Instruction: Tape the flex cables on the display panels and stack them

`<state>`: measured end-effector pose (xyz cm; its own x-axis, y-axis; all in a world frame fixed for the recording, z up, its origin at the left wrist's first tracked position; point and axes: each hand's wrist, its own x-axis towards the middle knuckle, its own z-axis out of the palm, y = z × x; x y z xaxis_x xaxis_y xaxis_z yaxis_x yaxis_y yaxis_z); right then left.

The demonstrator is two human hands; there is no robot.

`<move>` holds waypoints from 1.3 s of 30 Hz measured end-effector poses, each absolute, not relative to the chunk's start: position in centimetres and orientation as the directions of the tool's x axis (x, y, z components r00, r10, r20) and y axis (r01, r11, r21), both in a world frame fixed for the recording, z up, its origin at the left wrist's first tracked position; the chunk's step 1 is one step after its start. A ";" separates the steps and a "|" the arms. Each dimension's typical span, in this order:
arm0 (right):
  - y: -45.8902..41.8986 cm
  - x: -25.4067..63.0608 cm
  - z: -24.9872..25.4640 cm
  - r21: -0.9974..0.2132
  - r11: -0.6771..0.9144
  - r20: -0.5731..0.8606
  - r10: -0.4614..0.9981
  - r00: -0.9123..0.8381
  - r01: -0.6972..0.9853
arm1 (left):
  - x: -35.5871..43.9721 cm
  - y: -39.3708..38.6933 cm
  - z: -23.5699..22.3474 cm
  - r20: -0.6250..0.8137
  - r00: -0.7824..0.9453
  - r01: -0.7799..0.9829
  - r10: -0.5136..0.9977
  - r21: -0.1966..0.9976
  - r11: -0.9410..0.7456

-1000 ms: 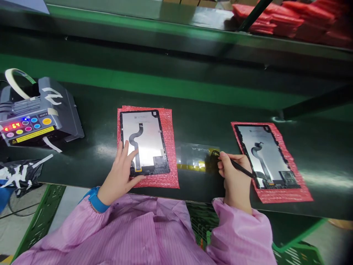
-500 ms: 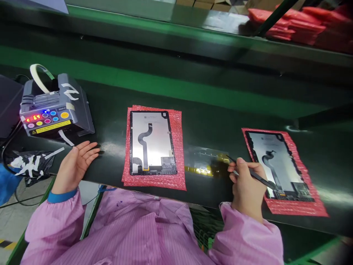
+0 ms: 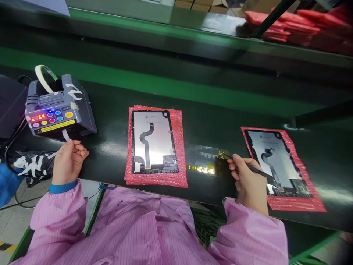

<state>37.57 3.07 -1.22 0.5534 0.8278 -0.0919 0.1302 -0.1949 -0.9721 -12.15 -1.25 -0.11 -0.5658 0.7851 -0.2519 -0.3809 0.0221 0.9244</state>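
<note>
My left hand [image 3: 70, 158] is closed, with thumb and finger pinching the end of a white tape strip [image 3: 66, 135] that sticks out of the tape dispenser [image 3: 62, 106]. Black tweezers [image 3: 256, 170] are held in my right hand [image 3: 249, 180], their tips over a clear sheet [image 3: 205, 156] bearing yellow film pieces [image 3: 201, 169]. To the left of that sheet lies a tablet screen assembly [image 3: 162, 147], back up, a dark ribbon cable curving down it. A second screen assembly [image 3: 278, 158] lies just right of my right hand, partly hidden by it.
Red bubble-wrap pouches [image 3: 157, 180] lie under both screens. A black bag with white tape scraps [image 3: 34, 163] hangs left of my left hand. More red pouches [image 3: 292, 24] and cardboard boxes [image 3: 202, 4] sit on the shelf behind. The bench's front edge runs close to my body.
My left hand has gone from spread fingers to a pinch on the tape strip at the dispenser. The tweezer tips have shifted slightly left over the yellow film on the sheet.
</note>
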 end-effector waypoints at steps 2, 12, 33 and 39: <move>2.9 37.6 -1.1 -0.974 -0.209 -0.123 0.809 0.575 0.085 | -11.9 -1.5 -0.3 -0.157 -0.571 -0.333 0.805 0.941 -0.053; 1.4 35.9 -0.2 -0.988 -0.037 0.081 0.709 0.701 0.151 | -8.0 -3.5 0.7 0.224 -0.276 0.189 0.935 0.966 -0.176; -3.2 20.2 0.1 -0.996 -0.079 -0.077 0.996 0.043 0.041 | -1.6 -3.2 -0.4 0.147 0.459 0.557 0.876 0.721 -0.412; -4.0 19.3 -1.0 -0.997 -0.011 -0.004 0.996 0.084 0.080 | -1.2 -3.0 -0.9 0.080 0.450 0.593 0.890 0.718 -0.364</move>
<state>19.33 -4.01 -1.04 0.0844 0.9964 -0.0042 0.0802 -0.0110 -0.9967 -1.20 -3.04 -0.89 0.4498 0.8895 0.0802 0.5928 -0.3645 0.7182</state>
